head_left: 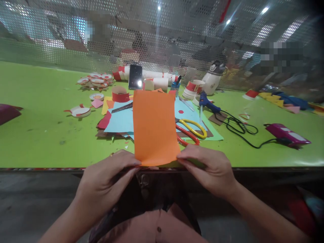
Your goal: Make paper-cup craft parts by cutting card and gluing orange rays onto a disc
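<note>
An orange paper sheet (pixel 154 126) stands upright over the near edge of the green table (pixel 37 128). My left hand (pixel 108 179) pinches its lower left corner, and my right hand (pixel 207 168) pinches its lower right corner. Both hands are closed on the sheet's bottom edge. Behind the sheet lie light blue paper sheets (pixel 120 119) and scissors (pixel 191 130) with yellow and orange handles.
A blue glue gun (pixel 207 103) with a black cord (pixel 238 128) lies right of centre. A pink device (pixel 287 133) sits far right. Cut paper cups (pixel 95 81), a phone (pixel 135 77), stacked cups (pixel 192 89) and a white jug (pixel 212 81) line the back by the perforated metal screen.
</note>
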{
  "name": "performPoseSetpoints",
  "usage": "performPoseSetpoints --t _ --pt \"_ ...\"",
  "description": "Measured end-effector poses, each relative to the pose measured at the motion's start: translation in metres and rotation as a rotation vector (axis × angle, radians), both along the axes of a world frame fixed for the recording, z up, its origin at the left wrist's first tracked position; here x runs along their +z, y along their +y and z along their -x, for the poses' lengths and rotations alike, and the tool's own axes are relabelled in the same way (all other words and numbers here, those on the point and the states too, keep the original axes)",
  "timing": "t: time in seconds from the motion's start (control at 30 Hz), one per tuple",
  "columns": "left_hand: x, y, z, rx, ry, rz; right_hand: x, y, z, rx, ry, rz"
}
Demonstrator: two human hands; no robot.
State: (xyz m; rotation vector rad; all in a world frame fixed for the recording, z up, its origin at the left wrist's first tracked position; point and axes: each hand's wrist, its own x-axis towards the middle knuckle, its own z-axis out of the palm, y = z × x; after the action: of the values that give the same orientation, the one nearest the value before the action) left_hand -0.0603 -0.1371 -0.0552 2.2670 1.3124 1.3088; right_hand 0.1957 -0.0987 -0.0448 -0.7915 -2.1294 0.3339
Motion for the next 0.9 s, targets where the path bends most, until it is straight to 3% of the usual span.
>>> performPoseSetpoints --t 0.3,0.53,0.77,0.9 --pt "0.003 0.011 0.001 0.008 0.152 0.138 0.003 0.016 0.005 0.067 -0.072 0.132" --pt "0.011 0.013 -0.001 0.005 0.295 0.272 0.013 0.018 0.006 0.036 -0.219 0.275" --pt "0.019 0.022 -0.001 -0.069 0.315 0.336 0.017 0.020 0.010 -0.010 -0.395 0.255" --pt "0.021 0.029 -0.003 -0.072 0.343 0.386 0.023 0.022 0.014 -0.037 -0.463 0.337"
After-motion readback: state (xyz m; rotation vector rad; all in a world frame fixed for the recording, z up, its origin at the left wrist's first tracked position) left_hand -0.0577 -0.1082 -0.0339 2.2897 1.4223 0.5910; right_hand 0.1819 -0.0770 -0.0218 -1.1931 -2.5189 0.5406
